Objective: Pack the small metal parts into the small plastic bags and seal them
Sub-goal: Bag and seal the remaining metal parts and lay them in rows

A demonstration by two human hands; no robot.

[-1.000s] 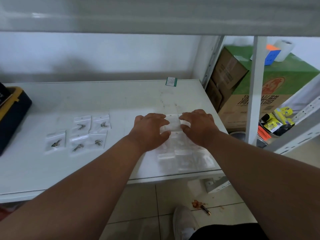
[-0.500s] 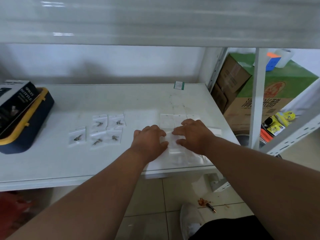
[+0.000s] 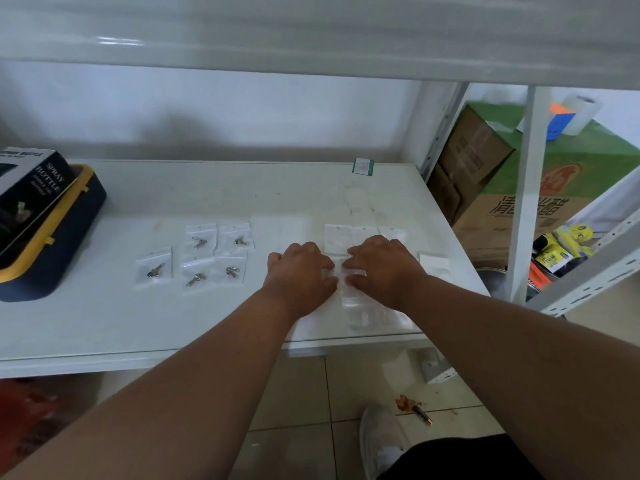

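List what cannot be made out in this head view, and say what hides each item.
- Bag under the hands: the left hand and right hand cover it; whether it holds a part or is sealed is hidden.
- Clear bags near the shelf edge: blurred and see-through; contents unclear.
- Metal parts in the five filled bags: too small to identify.
- Spray bottle box: cut off by the left edge.

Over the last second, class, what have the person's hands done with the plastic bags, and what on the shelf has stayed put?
Both hands drew back toward the shelf's front edge: the left hand and right hand now pinch one clear bag between them, uncovering the row of empty bags behind. The five filled bags and the dark case have not moved.
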